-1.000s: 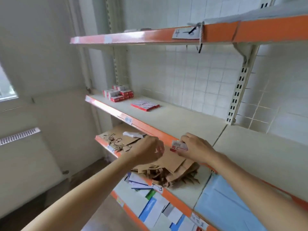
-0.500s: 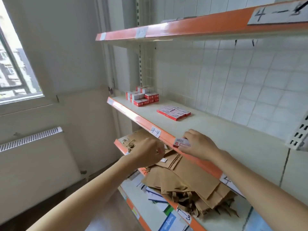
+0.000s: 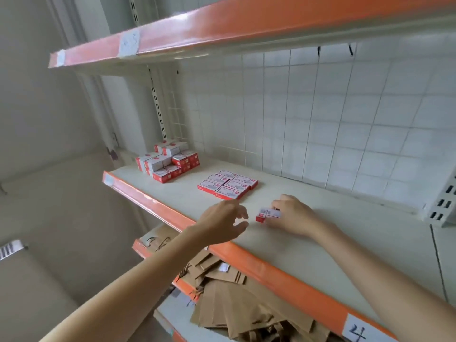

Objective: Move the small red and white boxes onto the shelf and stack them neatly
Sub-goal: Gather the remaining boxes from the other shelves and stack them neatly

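My right hand (image 3: 292, 215) grips a small red and white box (image 3: 267, 215) just above the cream shelf (image 3: 320, 233). My left hand (image 3: 223, 224) hovers to the left of that box, fingers loosely spread and holding nothing. A flat block of several red and white boxes (image 3: 228, 185) lies on the shelf behind my hands. A taller pile of the same boxes (image 3: 167, 160) stands at the shelf's far left corner.
The shelf has an orange front lip (image 3: 271, 270) with a paper label (image 3: 357, 332). Another orange-edged shelf (image 3: 222, 23) hangs overhead. Brown paper bags (image 3: 234, 304) crowd the shelf below. A white grid back panel (image 3: 320, 114) and a metal bracket (image 3: 441, 203) bound the shelf.
Both hands have risen from the shelf's front edge to over its surface. My right hand carried the box along. My left hand's fingers have spread apart. The camera has moved closer.
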The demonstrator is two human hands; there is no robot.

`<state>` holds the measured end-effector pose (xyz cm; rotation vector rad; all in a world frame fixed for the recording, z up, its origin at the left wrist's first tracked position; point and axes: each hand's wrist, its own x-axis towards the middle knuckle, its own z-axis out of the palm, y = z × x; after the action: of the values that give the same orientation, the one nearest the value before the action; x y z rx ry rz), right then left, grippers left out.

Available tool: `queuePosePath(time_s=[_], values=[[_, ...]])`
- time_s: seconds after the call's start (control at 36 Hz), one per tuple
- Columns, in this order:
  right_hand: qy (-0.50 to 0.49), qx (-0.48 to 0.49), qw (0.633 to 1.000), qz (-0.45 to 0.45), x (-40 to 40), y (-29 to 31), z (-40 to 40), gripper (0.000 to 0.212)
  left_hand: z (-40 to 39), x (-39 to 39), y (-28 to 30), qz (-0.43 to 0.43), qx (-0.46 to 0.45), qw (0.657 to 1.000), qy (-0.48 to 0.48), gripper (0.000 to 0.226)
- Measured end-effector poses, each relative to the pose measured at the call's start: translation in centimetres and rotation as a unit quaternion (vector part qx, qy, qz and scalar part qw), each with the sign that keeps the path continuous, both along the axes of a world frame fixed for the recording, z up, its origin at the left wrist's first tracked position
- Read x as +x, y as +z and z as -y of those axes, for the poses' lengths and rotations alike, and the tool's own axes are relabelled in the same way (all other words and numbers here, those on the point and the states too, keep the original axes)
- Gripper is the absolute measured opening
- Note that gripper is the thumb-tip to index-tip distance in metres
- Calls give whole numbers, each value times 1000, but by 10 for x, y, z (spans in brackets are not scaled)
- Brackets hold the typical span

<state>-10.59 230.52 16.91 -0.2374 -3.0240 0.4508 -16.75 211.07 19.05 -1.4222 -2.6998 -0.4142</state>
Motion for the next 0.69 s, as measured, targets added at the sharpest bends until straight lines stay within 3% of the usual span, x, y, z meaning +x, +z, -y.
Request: queuePosePath(time_s=[0.08, 0.25, 0.36, 0.44, 0.69], values=[[-10, -41, 999, 4, 1, -5, -5, 34, -13, -17, -9, 35, 19, 998, -37, 36], [-41, -161, 983, 74, 14, 4, -22, 52, -42, -43, -18, 109, 33, 984, -135, 49], [-117, -285, 951, -6, 22, -6, -28, 43, -51, -58, -26, 154, 58, 973, -159, 48], [-162, -264, 944, -113, 22, -21, -22, 40, -48, -66, -34, 202, 97, 959, -174, 51], [-174, -199, 947, -180, 21, -31, -20, 39, -46, -71, -38, 242, 184, 935, -183, 14]])
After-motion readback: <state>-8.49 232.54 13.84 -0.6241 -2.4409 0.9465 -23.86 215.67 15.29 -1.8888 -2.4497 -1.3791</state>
